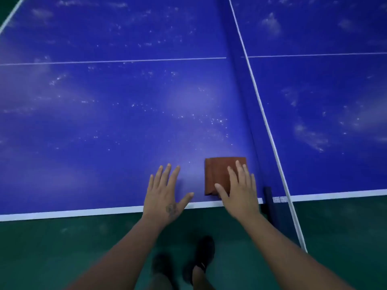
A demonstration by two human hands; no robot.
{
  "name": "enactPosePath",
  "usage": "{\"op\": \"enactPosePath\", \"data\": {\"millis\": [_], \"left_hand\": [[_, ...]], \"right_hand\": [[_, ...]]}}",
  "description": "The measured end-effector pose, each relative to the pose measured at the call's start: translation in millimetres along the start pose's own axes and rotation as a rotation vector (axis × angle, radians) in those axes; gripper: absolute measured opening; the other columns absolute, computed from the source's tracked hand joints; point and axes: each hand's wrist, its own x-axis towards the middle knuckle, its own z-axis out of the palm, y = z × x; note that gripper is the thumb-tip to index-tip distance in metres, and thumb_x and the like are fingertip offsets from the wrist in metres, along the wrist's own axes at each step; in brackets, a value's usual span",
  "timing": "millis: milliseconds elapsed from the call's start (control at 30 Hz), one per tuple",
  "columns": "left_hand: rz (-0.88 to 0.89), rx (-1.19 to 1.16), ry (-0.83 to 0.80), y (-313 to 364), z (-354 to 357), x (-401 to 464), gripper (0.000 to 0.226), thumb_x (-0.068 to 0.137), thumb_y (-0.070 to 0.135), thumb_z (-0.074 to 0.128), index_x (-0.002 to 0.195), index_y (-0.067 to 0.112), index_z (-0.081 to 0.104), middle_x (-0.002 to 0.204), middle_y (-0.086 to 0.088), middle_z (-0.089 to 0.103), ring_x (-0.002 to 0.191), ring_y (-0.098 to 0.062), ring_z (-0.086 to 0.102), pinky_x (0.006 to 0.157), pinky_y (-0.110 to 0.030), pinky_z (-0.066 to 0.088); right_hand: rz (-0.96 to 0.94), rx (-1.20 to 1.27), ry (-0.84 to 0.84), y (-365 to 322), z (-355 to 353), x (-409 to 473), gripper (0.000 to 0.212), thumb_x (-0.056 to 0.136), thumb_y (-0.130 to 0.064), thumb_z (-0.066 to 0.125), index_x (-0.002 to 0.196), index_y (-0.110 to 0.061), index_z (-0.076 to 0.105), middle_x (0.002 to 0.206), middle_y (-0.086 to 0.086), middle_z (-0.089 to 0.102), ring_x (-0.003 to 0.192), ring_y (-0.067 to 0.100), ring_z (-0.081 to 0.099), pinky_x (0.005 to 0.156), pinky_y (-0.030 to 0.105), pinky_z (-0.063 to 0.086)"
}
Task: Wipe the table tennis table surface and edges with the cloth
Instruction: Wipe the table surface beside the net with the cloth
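The right hand (238, 191) lies flat with straight fingers on a folded brown cloth (219, 174), pressing it onto the blue table tennis table (125, 122). The cloth protrudes ahead of and to the left of that hand, just inside the white edge line (83, 212). The left hand (165, 193) rests palm-down, fingers spread, on bare surface just beside the cloth, not touching it. The net (263, 114) runs immediately to the right of the right hand. White dust specks lie ahead of both hands.

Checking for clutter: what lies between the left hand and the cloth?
Head view: only bare blue table between the left hand and the brown cloth.
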Motion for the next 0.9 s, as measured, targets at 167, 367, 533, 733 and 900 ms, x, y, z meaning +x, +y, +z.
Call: {"op": "enactPosePath", "data": {"millis": [167, 367, 533, 733, 900], "left_hand": [[-0.003, 0.003, 0.088, -14.9, 26.1, 33.9, 0.099, 0.094, 0.082, 0.040, 0.170, 0.022, 0.023, 0.177, -0.004, 0.026, 0.166, -0.028, 0.016, 0.134, -0.054, 0.019], [0.049, 0.100, 0.140, -31.4, 45.1, 93.1, 0.096, 0.097, 0.080, 0.038, 0.169, 0.018, 0.028, 0.177, -0.007, 0.025, 0.166, -0.032, 0.015, 0.133, -0.058, 0.017], [0.063, 0.149, 0.166, -37.9, 57.4, 134.1, 0.092, 0.101, 0.080, 0.032, 0.171, 0.021, 0.025, 0.179, -0.008, 0.017, 0.167, -0.033, 0.008, 0.133, -0.060, 0.011], [0.070, 0.211, 0.151, -46.8, 76.5, 143.2, 0.089, 0.104, 0.081, 0.018, 0.173, 0.025, 0.016, 0.181, -0.007, 0.004, 0.168, -0.031, -0.003, 0.134, -0.059, 0.010], [0.092, 0.192, 0.198, -51.2, 83.5, 145.5, 0.085, 0.106, 0.077, 0.025, 0.173, 0.025, 0.018, 0.181, -0.007, 0.004, 0.168, -0.031, -0.002, 0.134, -0.060, 0.011]], "right_hand": [[0.022, -0.127, 0.057, 6.8, 21.6, 39.6, 0.087, 0.103, -0.068, 0.027, 0.166, -0.009, 0.018, 0.176, 0.006, 0.002, 0.163, 0.024, -0.003, 0.131, 0.050, 0.004], [-0.044, -0.182, 0.096, 7.2, 55.7, 67.2, 0.086, 0.102, -0.067, 0.023, 0.166, -0.011, 0.018, 0.175, 0.005, 0.008, 0.162, 0.026, 0.007, 0.131, 0.052, 0.011], [0.049, -0.151, 0.163, 8.1, 79.7, 55.2, 0.078, 0.106, -0.063, 0.026, 0.166, -0.014, 0.021, 0.176, 0.002, 0.009, 0.163, 0.022, 0.005, 0.131, 0.052, 0.013], [0.110, -0.161, 0.174, 17.5, 80.8, 60.6, 0.078, 0.107, -0.064, 0.024, 0.167, -0.014, 0.019, 0.176, 0.005, 0.008, 0.163, 0.025, 0.003, 0.131, 0.053, 0.011], [0.181, -0.135, 0.152, 30.0, 55.4, 136.7, 0.081, 0.105, -0.066, 0.016, 0.167, -0.015, 0.012, 0.176, 0.004, 0.006, 0.163, 0.025, 0.001, 0.131, 0.052, 0.008]]}}
